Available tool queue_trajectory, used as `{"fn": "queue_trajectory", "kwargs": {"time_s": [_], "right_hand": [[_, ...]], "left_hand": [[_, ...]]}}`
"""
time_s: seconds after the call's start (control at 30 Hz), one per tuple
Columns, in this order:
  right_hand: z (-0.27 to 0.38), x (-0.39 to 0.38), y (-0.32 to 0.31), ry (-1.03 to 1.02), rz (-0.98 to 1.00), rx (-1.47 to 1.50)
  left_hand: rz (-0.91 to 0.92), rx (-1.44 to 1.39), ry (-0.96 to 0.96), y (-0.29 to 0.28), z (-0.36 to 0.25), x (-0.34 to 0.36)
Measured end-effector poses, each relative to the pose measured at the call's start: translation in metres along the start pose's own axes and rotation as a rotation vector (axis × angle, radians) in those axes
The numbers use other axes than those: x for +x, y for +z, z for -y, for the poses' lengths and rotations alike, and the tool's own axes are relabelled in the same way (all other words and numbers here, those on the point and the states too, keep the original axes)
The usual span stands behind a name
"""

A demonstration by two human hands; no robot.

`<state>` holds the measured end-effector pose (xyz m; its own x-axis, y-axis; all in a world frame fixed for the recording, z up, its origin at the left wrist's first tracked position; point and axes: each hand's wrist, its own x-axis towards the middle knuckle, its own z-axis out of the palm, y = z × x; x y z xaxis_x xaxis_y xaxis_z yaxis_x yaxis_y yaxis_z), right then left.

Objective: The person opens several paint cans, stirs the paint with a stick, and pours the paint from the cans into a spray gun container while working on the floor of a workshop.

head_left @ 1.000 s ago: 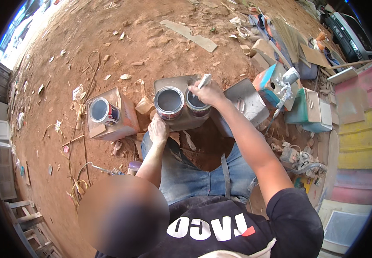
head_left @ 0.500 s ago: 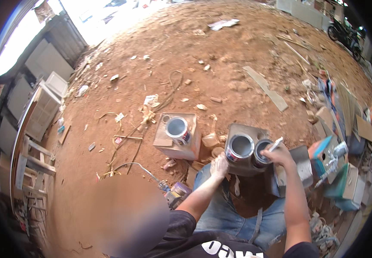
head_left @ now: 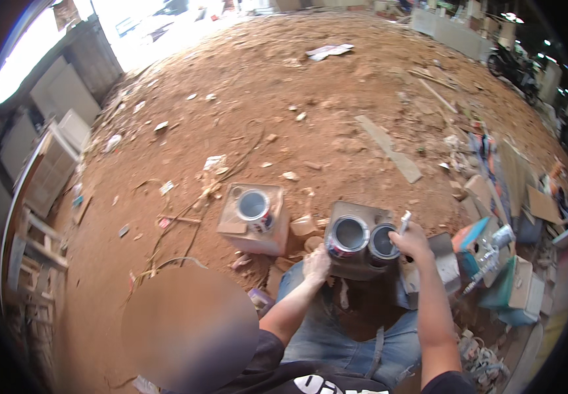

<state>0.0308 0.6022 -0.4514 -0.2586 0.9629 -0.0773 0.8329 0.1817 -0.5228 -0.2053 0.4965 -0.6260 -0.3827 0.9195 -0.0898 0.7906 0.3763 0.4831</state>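
Two open paint tins stand side by side on a grey block (head_left: pixel 356 213) in front of my knees. My left hand (head_left: pixel 315 264) grips the near side of the left tin (head_left: pixel 347 237). My right hand (head_left: pixel 412 240) is closed around a thin white stick (head_left: pixel 404 222), held over the right tin (head_left: pixel 383 242). A third tin (head_left: pixel 254 208) sits apart on a cardboard box (head_left: pixel 253 238) to the left. I sit on red dirt in blue jeans (head_left: pixel 349 335).
Red dirt ground (head_left: pixel 284 98) strewn with scraps, twigs and a plank (head_left: pixel 389 148). Cardboard boxes, a teal box (head_left: pixel 474 235) and a green box (head_left: pixel 514 285) are piled at my right. White window frames (head_left: pixel 47 164) lean at the far left. A motorbike (head_left: pixel 514 65) stands far right.
The view has swung left and upward, so the tins now sit lower right in the picture. Both hands have stayed at the two tins, the right one still holding the stick.
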Motion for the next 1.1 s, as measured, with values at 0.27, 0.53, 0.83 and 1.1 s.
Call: {"fn": "queue_trajectory", "kwargs": {"time_s": [0.27, 0.53, 0.83, 1.1], "right_hand": [[-0.005, 0.006, 0.023, -0.001, 0.197, 0.024], [-0.002, 0.005, 0.017, -0.077, -0.178, -0.024], [-0.009, 0.009, 0.016, 0.023, -0.234, -0.154], [-0.001, 0.011, 0.022, 0.038, -0.052, -0.318]], "left_hand": [[0.024, -0.013, 0.017, -0.01, -0.007, -0.003], [0.055, -0.013, -0.022, -0.011, -0.01, -0.003], [0.048, 0.004, 0.014, -0.009, -0.008, -0.004], [0.038, -0.004, 0.004, -0.007, -0.008, -0.001]]}}
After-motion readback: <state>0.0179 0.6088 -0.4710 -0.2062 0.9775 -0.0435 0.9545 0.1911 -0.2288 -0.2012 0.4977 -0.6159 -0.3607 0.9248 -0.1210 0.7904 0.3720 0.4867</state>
